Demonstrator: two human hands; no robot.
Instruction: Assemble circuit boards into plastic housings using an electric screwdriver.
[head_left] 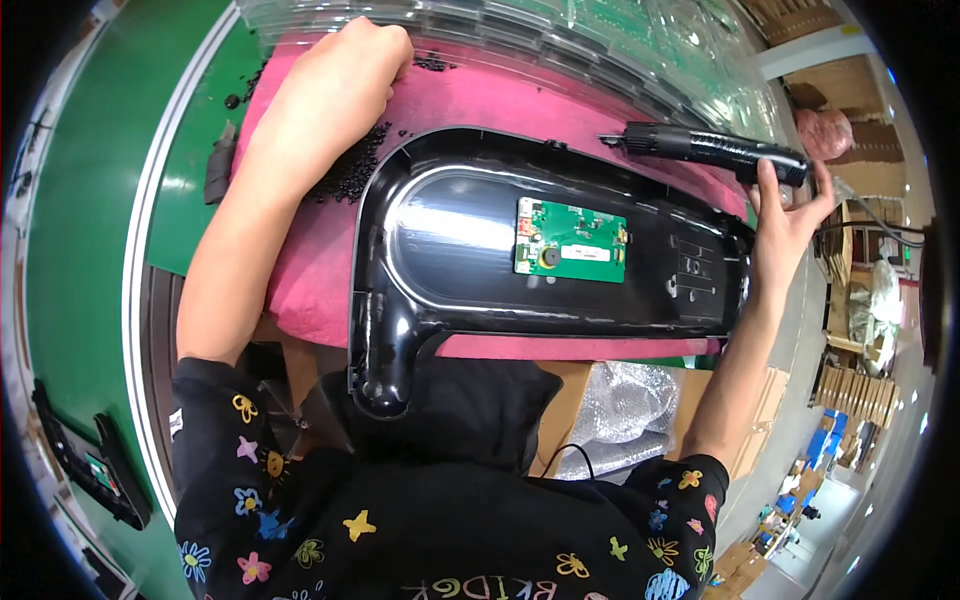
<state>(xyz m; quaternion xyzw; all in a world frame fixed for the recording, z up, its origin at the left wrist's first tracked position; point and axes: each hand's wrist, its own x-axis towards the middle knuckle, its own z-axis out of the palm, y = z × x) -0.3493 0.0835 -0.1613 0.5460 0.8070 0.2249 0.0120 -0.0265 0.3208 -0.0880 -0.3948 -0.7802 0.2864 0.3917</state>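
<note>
A black plastic housing (470,310) with a raised rim and a narrow leg at its near left lies across a pink cloth (310,290). On its inner face sits a green circuit board (590,236). My left hand (340,90) is beyond the housing's far left corner, its fingers curled closed above the cloth; whatever they may hold is hidden. A pile of small black pieces (350,178), too small to name, lies beneath that wrist. At the right, the thumb and fingers of my right hand (785,225) grip the back end of a black electric screwdriver (695,146), its tip pointing left above the housing's far edge.
Stacked clear plastic trays (560,45) line the far side. A green surface with a white edge strip (150,200) runs along the left, bearing another black housing (95,470). Bubble wrap (620,405) lies on cardboard near my lap. A cable (885,232) trails at the right.
</note>
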